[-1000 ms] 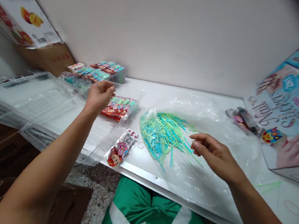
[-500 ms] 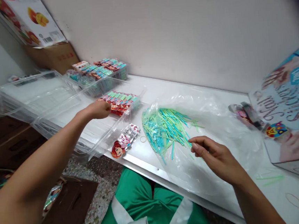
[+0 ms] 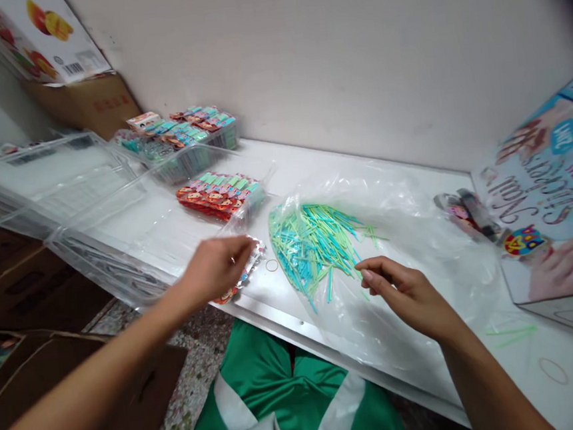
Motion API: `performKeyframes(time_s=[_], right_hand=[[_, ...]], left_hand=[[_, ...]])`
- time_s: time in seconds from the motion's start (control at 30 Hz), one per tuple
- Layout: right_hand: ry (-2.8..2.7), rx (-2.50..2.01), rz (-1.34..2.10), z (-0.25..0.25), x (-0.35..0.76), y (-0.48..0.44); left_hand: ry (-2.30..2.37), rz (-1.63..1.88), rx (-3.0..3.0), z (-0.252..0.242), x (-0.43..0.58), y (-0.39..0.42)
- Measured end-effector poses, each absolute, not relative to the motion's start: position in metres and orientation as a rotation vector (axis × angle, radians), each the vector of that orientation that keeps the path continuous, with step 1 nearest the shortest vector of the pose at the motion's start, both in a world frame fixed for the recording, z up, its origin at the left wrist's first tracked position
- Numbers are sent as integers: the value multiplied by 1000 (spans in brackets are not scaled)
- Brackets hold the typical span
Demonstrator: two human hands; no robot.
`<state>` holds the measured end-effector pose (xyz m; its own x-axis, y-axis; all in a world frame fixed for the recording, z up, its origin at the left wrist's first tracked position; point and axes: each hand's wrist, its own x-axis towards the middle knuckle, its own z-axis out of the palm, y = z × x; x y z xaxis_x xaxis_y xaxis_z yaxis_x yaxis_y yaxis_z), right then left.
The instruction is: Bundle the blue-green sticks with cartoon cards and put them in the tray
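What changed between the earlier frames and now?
The left hand moved from the row of packets toward the front edge of the table, now partly hiding the loose packet. Whether it grasped or released anything is unclear. The right hand stayed beside the straws; row and straws look unchanged.

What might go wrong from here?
The left hand is over the shiny packet near the front edge of the table; a careless nudge might send it to the floor. The right hand is close to the loose straws, which could scatter if brushed.
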<state>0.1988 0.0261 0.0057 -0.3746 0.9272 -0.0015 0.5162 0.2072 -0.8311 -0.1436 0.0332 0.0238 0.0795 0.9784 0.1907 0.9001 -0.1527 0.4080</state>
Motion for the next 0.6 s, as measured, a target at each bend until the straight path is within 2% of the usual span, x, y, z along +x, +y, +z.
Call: performKeyframes(time_s=[0.13,0.27,0.47,0.6], right_hand=[[-2019,-1337,1028,2,198,26],[-2060,-1391,957,-6,214,25],[-2206,-1589,772,-32,238,48],[-2283,-1881,501,-49,245,91]], left_hand=[[2186,162,2305,-33,-107,10],[2373,-69,2227,-61,-106,22],[2415,-32,2204,-63,-107,22],[2432,200,2204,-58,-103,18]])
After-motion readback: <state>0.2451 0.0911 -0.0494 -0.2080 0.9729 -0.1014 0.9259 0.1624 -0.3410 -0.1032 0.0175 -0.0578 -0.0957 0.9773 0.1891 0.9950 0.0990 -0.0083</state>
